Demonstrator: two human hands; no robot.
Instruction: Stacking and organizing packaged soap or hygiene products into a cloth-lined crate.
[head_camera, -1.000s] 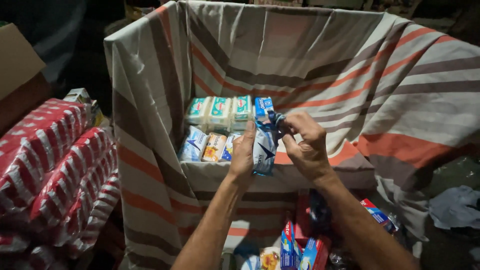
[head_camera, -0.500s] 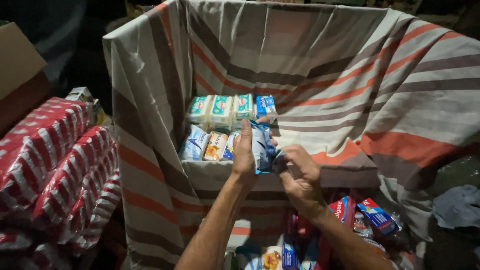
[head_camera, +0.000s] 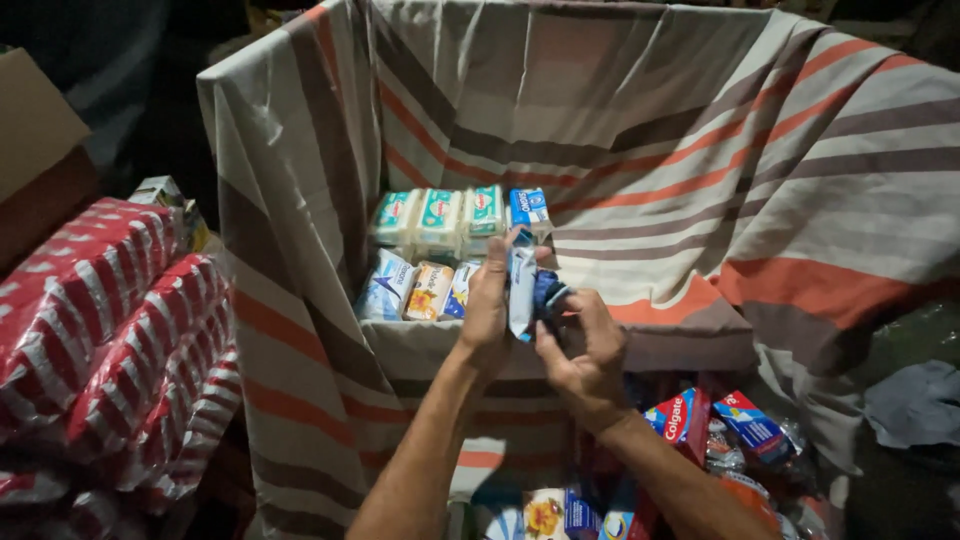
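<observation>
Your left hand and right hand meet over the near rim of the striped cloth-lined box, both gripping one blue-and-white packet between them. The packet stands upright, long axis vertical, top end toward the box's far side. In the box behind it: a row of green-and-white packs, a blue pack, and mixed packs below. Red-and-white wrapped bundles lie left; red and blue cartons sit lower right.

right hand lower than a second ago, off the pack's top, now at its lower edge
</observation>
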